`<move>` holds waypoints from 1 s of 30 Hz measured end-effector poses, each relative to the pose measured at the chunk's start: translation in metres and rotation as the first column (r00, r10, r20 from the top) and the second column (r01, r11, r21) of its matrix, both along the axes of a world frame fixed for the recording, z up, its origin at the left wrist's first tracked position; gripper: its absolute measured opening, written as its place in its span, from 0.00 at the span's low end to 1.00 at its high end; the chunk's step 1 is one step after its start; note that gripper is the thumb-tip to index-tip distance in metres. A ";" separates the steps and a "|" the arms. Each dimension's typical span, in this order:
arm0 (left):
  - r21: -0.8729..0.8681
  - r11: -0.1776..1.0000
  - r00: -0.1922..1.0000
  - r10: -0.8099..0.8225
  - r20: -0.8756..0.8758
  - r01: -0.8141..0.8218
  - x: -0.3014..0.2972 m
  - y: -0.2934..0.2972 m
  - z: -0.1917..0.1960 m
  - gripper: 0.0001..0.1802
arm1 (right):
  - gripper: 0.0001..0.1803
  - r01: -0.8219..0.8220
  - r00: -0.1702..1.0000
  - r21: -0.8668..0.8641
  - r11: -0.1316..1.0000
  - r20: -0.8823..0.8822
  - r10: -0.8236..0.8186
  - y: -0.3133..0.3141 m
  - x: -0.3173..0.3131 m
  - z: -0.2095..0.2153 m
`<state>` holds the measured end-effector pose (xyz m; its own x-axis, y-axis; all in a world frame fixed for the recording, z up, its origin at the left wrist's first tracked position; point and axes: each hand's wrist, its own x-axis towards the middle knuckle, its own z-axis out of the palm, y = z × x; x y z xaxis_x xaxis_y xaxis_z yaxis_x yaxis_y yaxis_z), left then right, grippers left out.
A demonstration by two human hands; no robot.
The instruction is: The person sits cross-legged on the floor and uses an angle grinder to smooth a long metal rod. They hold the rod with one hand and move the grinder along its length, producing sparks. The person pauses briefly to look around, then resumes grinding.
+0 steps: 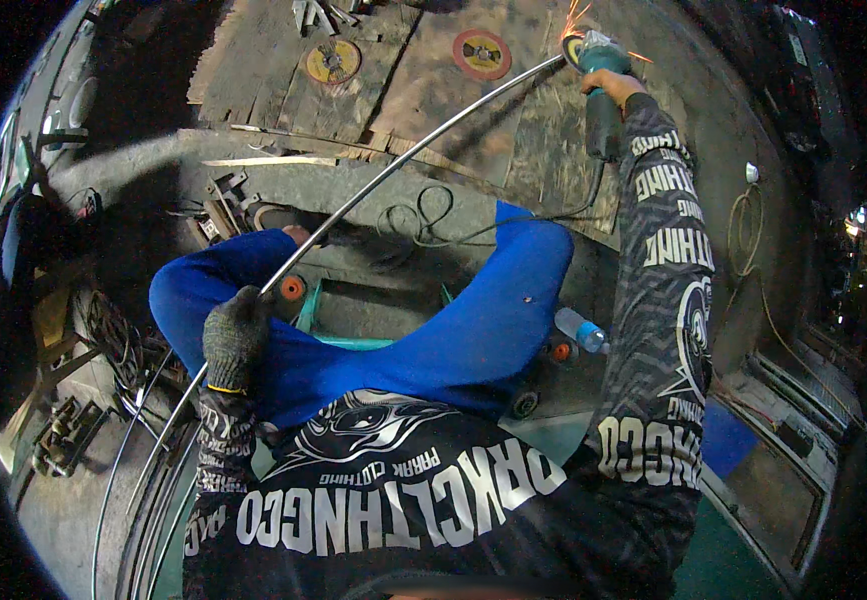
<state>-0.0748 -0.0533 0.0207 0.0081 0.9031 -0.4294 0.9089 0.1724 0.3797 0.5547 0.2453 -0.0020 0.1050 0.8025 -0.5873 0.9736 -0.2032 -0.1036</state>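
Note:
My left hand (234, 342), in a grey knit glove, is closed around a long thin metal rod (393, 172). The rod slants from the lower left across my blue-trousered legs to the far right. At its far end my bare right hand (608, 87) grips a teal angle grinder (605, 58), arm stretched out. The disc (574, 50) meets the rod's end, and orange sparks (573, 22) fly up and to the right. A dark power cord (598, 185) trails from the grinder's rear towards my legs.
Two round abrasive discs, one yellowish (332, 62) and one red-rimmed (481, 54), lie on plywood (423, 80). A water bottle (581, 330) lies by my right leg. More long rods (153, 500) run along my left. Metal brackets (221, 205) sit near my left foot.

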 end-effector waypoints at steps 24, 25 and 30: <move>0.123 0.992 0.998 -0.014 0.056 0.007 0.002 -0.014 -0.016 0.19 | 0.34 0.236 0.951 0.123 0.964 -0.233 -0.203 -0.162 -0.229 0.034; 0.130 0.990 0.998 -0.050 0.032 0.046 0.001 -0.014 -0.016 0.18 | 0.34 0.165 0.957 0.109 0.980 -0.257 -0.133 -0.168 -0.239 0.037; 0.107 0.993 0.997 -0.058 0.055 0.052 0.003 -0.015 -0.017 0.25 | 0.35 0.169 0.970 0.176 0.970 -0.204 -0.132 -0.207 -0.288 0.049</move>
<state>-0.0719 -0.0680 0.0032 0.0810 0.9408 -0.3292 0.8920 0.0789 0.4451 0.2667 0.0388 0.0475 0.1347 0.8847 -0.4462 0.8923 -0.3042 -0.3337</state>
